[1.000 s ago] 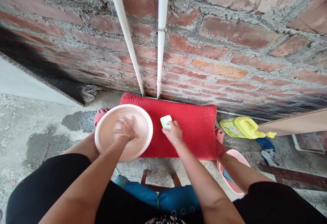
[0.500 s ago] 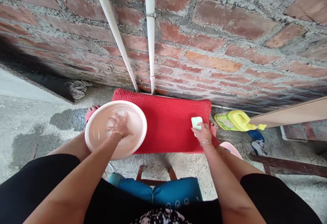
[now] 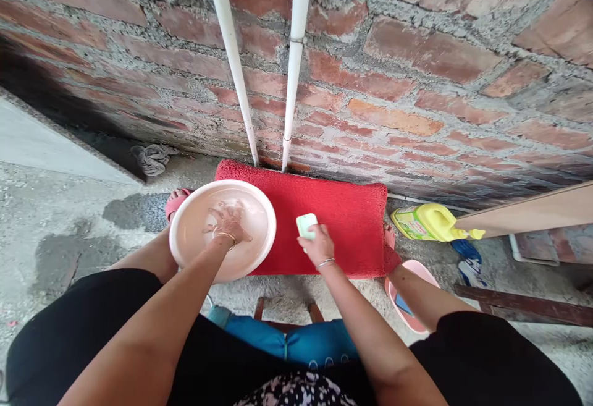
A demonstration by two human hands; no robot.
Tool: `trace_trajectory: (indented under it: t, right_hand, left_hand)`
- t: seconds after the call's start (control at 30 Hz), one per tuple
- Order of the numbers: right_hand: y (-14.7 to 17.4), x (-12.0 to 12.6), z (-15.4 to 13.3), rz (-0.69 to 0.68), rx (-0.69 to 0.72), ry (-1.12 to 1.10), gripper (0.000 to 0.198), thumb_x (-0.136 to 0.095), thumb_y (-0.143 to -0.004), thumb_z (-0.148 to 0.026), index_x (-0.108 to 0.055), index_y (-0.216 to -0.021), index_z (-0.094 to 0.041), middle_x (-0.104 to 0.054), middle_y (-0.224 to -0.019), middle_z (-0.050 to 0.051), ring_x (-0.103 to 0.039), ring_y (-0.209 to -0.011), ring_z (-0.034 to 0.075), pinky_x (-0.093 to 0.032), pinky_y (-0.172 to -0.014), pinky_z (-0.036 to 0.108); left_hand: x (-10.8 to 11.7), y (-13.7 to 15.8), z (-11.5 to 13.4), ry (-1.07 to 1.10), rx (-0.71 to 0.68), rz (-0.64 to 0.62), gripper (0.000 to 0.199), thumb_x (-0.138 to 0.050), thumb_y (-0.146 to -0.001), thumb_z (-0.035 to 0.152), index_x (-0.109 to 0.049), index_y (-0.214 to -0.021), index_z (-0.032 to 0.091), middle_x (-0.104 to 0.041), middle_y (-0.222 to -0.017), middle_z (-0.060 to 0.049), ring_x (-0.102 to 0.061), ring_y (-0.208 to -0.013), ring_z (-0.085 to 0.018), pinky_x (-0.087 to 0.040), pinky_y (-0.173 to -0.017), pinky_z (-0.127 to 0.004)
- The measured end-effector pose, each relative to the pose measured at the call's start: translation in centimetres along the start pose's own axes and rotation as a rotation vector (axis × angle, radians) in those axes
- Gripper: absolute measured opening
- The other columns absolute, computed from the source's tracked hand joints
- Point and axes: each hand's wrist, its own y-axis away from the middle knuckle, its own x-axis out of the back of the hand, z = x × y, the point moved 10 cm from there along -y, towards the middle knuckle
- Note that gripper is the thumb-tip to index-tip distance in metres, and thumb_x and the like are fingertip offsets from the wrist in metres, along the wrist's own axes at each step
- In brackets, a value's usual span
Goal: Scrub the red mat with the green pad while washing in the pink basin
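Here's the left hand [image 3: 229, 225], fingers fanned wide, gripping nothing, down in the basin [image 3: 272, 228] left of centre! Mid-frame, the right hand [image 3: 320, 245] curls firmly round a pale green block [image 3: 306, 224] over the red mat [image 3: 354, 214].

2 hands [image 3: 320, 245] — 1 red cloth [image 3: 352, 220]
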Motion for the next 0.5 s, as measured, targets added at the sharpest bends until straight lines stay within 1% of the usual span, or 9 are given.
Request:
trace_trajectory:
  t: [0.07,0.1,0.13,0.2,0.27,0.33,0.4,0.5]
  right_hand:
    - [0.5,-2.7,-4.1,-0.077,0.1,0.032,0.032,-0.076,-0.076,-0.041,-0.067,-0.102,-0.028,-0.058,-0.105,0.001,-0.058,-0.086,0.017,-0.042,-0.074,0.027]
    - [0.7,-3.6,-5.4,-0.107,0.141,0.056,0.032,-0.076,-0.076,-0.041,-0.067,-0.103,-0.027,-0.058,-0.106,0.001,-0.058,-0.089,0.017,-0.042,-0.076,0.027]
    - [0.8,-4.3,-6.1,-0.132,0.17,0.079,0.032,-0.076,-0.077,-0.04,-0.067,-0.104,-0.027,-0.058,-0.108,0.002,-0.058,-0.091,0.017,-0.042,-0.077,0.028]
    - [0.7,-4.5,-5.9,-0.154,0.181,0.114,0.032,-0.075,-0.077,-0.04,-0.067,-0.106,-0.027,-0.058,-0.109,0.002,-0.057,-0.091,0.018,-0.041,-0.079,0.028]
    - [0.2,-3.5,-3.9,-0.137,0.151,0.13,0.033,-0.075,-0.078,-0.04,-0.068,-0.107,-0.027,-0.058,-0.109,0.002,-0.057,-0.091,0.018,-0.041,-0.078,0.028]
    - [-0.4,-1.5,-0.4,-0.09,0.093,0.134,0.033,-0.075,-0.077,-0.041,-0.068,-0.106,-0.027,-0.057,-0.108,0.002,-0.057,-0.089,0.017,-0.041,-0.077,0.027]
    - [-0.9,1.1,4.0,-0.035,0.015,0.134,0.033,-0.075,-0.077,-0.042,-0.068,-0.105,-0.027,-0.057,-0.107,0.002,-0.057,-0.086,0.017,-0.04,-0.074,0.026]
    - [-1.1,5.5,11.6,0.05,-0.133,0.142,0.033,-0.075,-0.076,-0.043,-0.068,-0.104,-0.026,-0.056,-0.105,0.001,-0.055,-0.08,0.016,-0.039,-0.07,0.026]
  left_hand:
    - [0.1,0.2,0.1,-0.003,-0.002,-0.012,0.145,-0.082,-0.054,0.072,0.0,-0.165,0.029,0.012,-0.169,-0.024,0.011,-0.149,-0.06,-0.034,-0.096,-0.084]
    - [0.2,0.3,0.1,-0.004,-0.001,-0.022,0.143,-0.081,-0.055,0.071,0.0,-0.165,0.029,0.012,-0.169,-0.025,0.011,-0.149,-0.06,-0.034,-0.096,-0.083]
    - [0.2,0.4,0.1,-0.003,0.002,-0.034,0.141,-0.081,-0.057,0.071,0.0,-0.165,0.029,0.013,-0.169,-0.025,0.01,-0.149,-0.059,-0.034,-0.097,-0.083]
    - [0.2,0.4,0.2,0.003,0.012,-0.049,0.139,-0.08,-0.06,0.07,0.001,-0.165,0.029,0.014,-0.168,-0.026,0.008,-0.15,-0.059,-0.034,-0.098,-0.081]
    - [0.3,0.4,0.2,0.009,0.023,-0.041,0.139,-0.081,-0.059,0.07,0.001,-0.165,0.029,0.014,-0.169,-0.025,0.009,-0.15,-0.058,-0.032,-0.101,-0.08]
    - [0.3,0.2,0.2,0.005,0.019,-0.03,0.141,-0.081,-0.059,0.07,0.001,-0.165,0.028,0.014,-0.169,-0.026,0.008,-0.15,-0.057,-0.031,-0.103,-0.08]
    - [0.1,0.1,0.2,-0.004,0.016,-0.03,0.141,-0.081,-0.059,0.069,0.002,-0.165,0.027,0.015,-0.168,-0.026,0.008,-0.15,-0.057,-0.031,-0.102,-0.08]
    - [0.1,0.1,0.2,-0.016,0.013,-0.031,0.137,-0.08,-0.063,0.067,0.001,-0.165,0.026,0.015,-0.169,-0.025,0.008,-0.15,-0.058,-0.033,-0.101,-0.08]
